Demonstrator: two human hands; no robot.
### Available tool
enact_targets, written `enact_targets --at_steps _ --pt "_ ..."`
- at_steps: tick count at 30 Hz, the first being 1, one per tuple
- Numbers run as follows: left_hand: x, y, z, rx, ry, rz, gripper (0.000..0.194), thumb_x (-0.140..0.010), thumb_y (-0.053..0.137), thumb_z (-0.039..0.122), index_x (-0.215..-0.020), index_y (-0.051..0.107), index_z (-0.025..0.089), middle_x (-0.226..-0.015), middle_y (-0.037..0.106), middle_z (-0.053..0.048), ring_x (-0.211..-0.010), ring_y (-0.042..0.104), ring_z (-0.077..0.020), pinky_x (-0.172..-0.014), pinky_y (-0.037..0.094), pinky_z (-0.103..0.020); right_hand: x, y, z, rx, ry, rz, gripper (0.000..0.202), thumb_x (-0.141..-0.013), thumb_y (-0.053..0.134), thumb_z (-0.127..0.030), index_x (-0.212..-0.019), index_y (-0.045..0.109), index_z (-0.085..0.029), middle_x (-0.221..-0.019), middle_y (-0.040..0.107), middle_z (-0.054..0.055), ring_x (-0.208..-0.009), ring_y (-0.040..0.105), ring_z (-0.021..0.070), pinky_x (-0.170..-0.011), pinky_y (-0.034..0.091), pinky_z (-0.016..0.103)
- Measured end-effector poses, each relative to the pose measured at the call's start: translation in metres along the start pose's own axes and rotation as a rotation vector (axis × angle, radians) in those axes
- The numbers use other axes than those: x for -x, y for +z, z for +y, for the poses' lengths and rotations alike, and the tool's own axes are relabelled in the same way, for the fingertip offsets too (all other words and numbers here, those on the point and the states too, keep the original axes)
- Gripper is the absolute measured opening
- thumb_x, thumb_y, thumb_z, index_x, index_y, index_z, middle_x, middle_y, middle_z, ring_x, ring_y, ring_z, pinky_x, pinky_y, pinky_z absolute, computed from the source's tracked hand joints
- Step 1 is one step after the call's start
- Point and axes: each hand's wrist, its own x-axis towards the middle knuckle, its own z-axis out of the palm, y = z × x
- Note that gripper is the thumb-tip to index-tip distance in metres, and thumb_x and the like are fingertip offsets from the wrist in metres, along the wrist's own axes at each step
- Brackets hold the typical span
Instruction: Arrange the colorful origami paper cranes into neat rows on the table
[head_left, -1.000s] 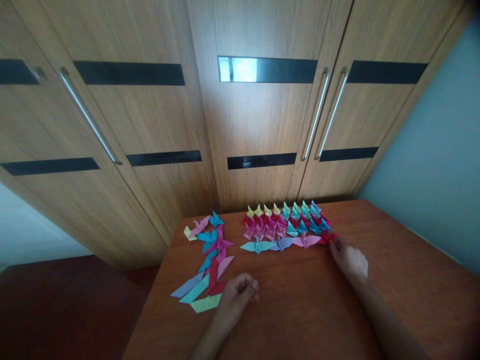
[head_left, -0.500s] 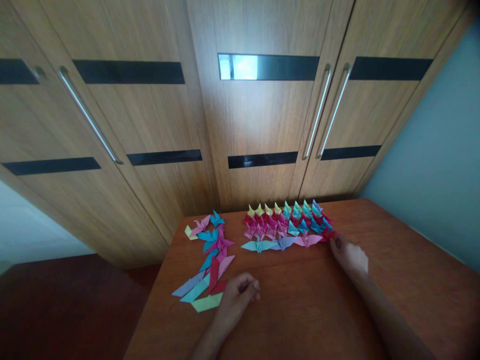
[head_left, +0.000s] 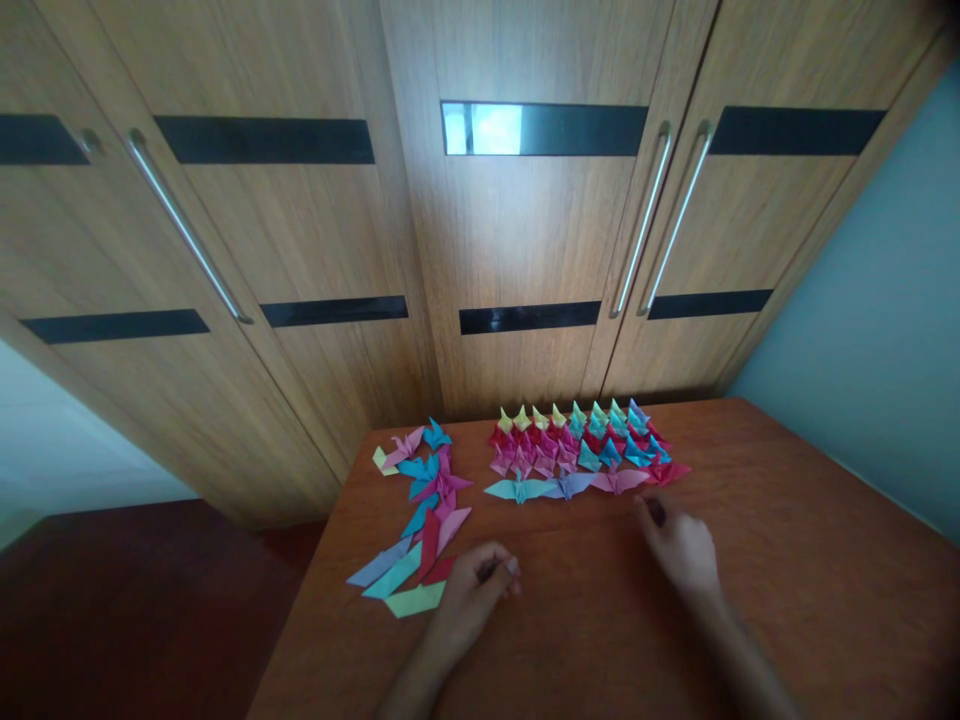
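Note:
My left hand [head_left: 478, 592] rests on the table with fingers curled and nothing visible in them. It lies beside a pale green folded paper strip [head_left: 415, 600] and partly covers a red one. My right hand [head_left: 682, 545], slightly blurred, hovers just in front of the paper cranes, with thumb and fingers curled together and nothing showing between them. Nearest it are a red origami crane [head_left: 665, 472] and a pink crane [head_left: 619, 480]. They end a front row that also has a lavender crane [head_left: 568, 486] and a mint crane [head_left: 517, 489], wings spread.
Behind that row stand several tight rows of cranes [head_left: 532, 458] in yellow, mint, red, pink and blue. A loose pile of blue and pink folded pieces [head_left: 442, 485] lies at the left of the wooden table [head_left: 585, 620]. A wooden wardrobe [head_left: 517, 240] rises behind.
My right hand has let go of the red crane at the row's right end and moved left and toward me. The left hand has stayed in place.

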Motion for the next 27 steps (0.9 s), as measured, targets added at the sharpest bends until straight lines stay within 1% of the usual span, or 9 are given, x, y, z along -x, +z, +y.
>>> enact_targets --at_steps 4,7,11,14,17,19,21,23,27 --pt "-0.001 -0.006 0.0 0.009 0.001 0.065 0.033 -0.084 0.054 0.048 -0.073 0.059 0.017 -0.064 0.062 -0.001 -0.061 0.054 -0.0143 -0.06 0.042 -0.024 0.027 0.02 -0.037 -0.159 -0.194 -0.084 0.028 -0.089 0.041 -0.043 -0.085 0.061 -0.024 -0.074 0.07 0.003 -0.065 0.065 0.0192 -0.058 0.041 0.025" --pt "0.006 -0.014 -0.001 -0.068 0.027 0.147 0.032 -0.084 0.054 0.047 -0.073 0.06 0.018 -0.068 0.063 -0.001 -0.064 0.056 -0.0155 -0.061 0.043 -0.025 0.044 0.034 -0.058 -0.24 -0.277 -0.166 0.027 -0.089 0.041 -0.04 -0.08 0.059 -0.023 -0.069 0.067 0.001 -0.061 0.063 0.0171 -0.058 0.041 0.024" --pt "0.025 -0.035 0.001 -0.301 0.053 0.37 0.03 -0.084 0.053 0.047 -0.076 0.063 0.019 -0.07 0.063 -0.001 -0.067 0.058 -0.0177 -0.063 0.044 -0.026 0.057 0.043 -0.068 -0.273 -0.329 -0.257 0.028 -0.089 0.04 -0.038 -0.074 0.057 -0.023 -0.064 0.063 0.0 -0.059 0.06 0.0164 -0.058 0.04 0.025" --pt "0.039 -0.062 0.001 -0.502 0.048 0.466 0.026 -0.084 0.053 0.043 -0.088 0.065 0.022 -0.081 0.067 -0.002 -0.073 0.061 -0.0195 -0.067 0.047 -0.028 0.059 0.043 -0.068 -0.3 -0.338 -0.282 0.027 -0.089 0.039 -0.037 -0.075 0.057 -0.023 -0.065 0.062 0.0 -0.06 0.059 0.0165 -0.059 0.04 0.025" --pt "0.047 -0.093 -0.003 -0.701 0.026 0.515 0.027 -0.082 0.053 0.042 -0.097 0.066 0.023 -0.091 0.069 -0.004 -0.078 0.063 -0.0216 -0.072 0.05 -0.032 0.06 0.041 -0.067 -0.332 -0.335 -0.285 0.025 -0.088 0.039 -0.035 -0.076 0.057 -0.022 -0.066 0.063 0.0 -0.061 0.059 0.0164 -0.059 0.039 0.025" --pt "0.049 -0.112 -0.008 -0.811 0.031 0.543 0.028 -0.082 0.051 0.04 -0.099 0.065 0.023 -0.099 0.069 -0.006 -0.088 0.064 -0.0242 -0.08 0.05 -0.035 0.06 0.04 -0.067 -0.343 -0.333 -0.279 0.024 -0.088 0.04 -0.034 -0.076 0.057 -0.022 -0.065 0.063 0.0 -0.061 0.059 0.016 -0.058 0.039 0.025" --pt "0.049 -0.125 -0.012 -0.903 0.047 0.549 0.03 -0.081 0.05 0.039 -0.101 0.065 0.022 -0.105 0.068 -0.008 -0.098 0.062 -0.0263 -0.089 0.048 -0.039 0.06 0.039 -0.067 -0.349 -0.335 -0.267 0.023 -0.087 0.041 -0.032 -0.074 0.058 -0.022 -0.064 0.062 -0.001 -0.06 0.059 0.0157 -0.057 0.039 0.024" --pt "0.049 -0.133 -0.016 -0.968 0.047 0.521 0.031 -0.081 0.05 0.037 -0.103 0.064 0.021 -0.109 0.067 -0.009 -0.103 0.06 -0.0271 -0.093 0.046 -0.041 0.06 0.039 -0.068 -0.352 -0.341 -0.255 0.022 -0.086 0.042 -0.031 -0.074 0.059 -0.023 -0.063 0.063 -0.001 -0.059 0.059 0.0155 -0.057 0.039 0.024" --pt "0.046 -0.136 -0.018 -1.014 0.012 0.46 0.032 -0.082 0.049 0.037 -0.104 0.064 0.019 -0.109 0.067 -0.009 -0.102 0.062 -0.0268 -0.092 0.048 -0.04 0.06 0.04 -0.068 -0.346 -0.342 -0.248 0.021 -0.086 0.043 -0.03 -0.075 0.059 -0.023 -0.065 0.063 -0.001 -0.06 0.06 0.0158 -0.057 0.039 0.024"
